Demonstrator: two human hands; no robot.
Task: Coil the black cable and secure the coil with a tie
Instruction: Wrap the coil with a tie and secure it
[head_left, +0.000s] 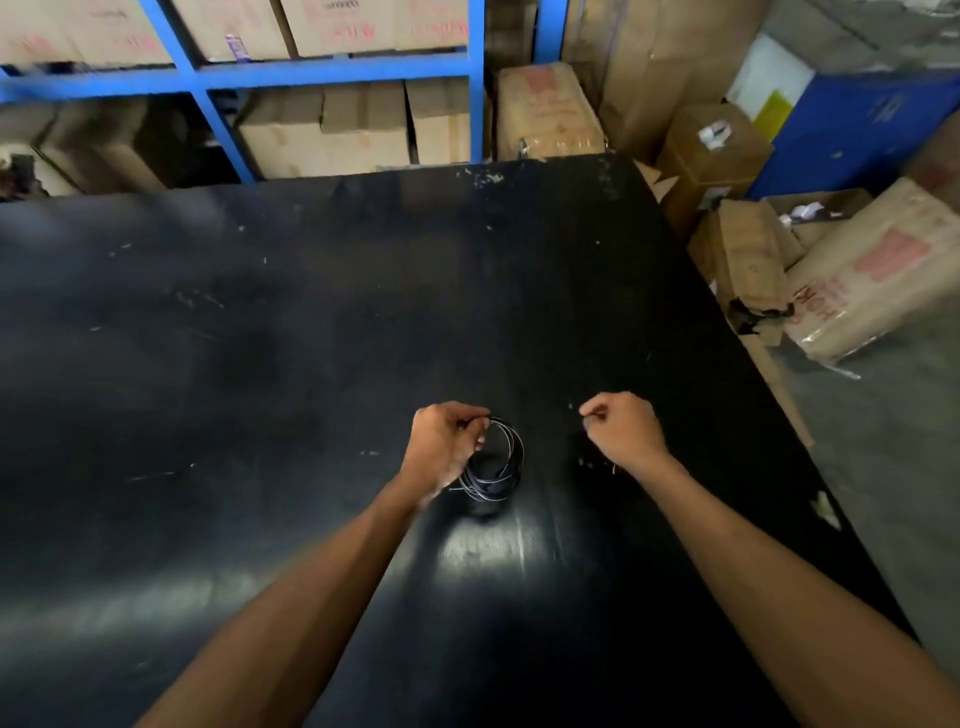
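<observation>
A thin black cable (501, 467) hangs in several round loops just above the black table (260, 338). My left hand (447, 441) pinches the top of the coil with its fingers closed on the loops. My right hand (626, 428) is a short way to the right, fingers curled tight, thumb and forefinger pinched together. Whatever it pinches is too thin and dark to make out against the table; a strand of the cable may run to it. No tie can be made out.
Blue shelving (332, 73) with cardboard boxes stands behind the table. More cardboard boxes (862, 270) are piled on the floor past the table's right edge. A white scrap (826, 509) lies near that edge.
</observation>
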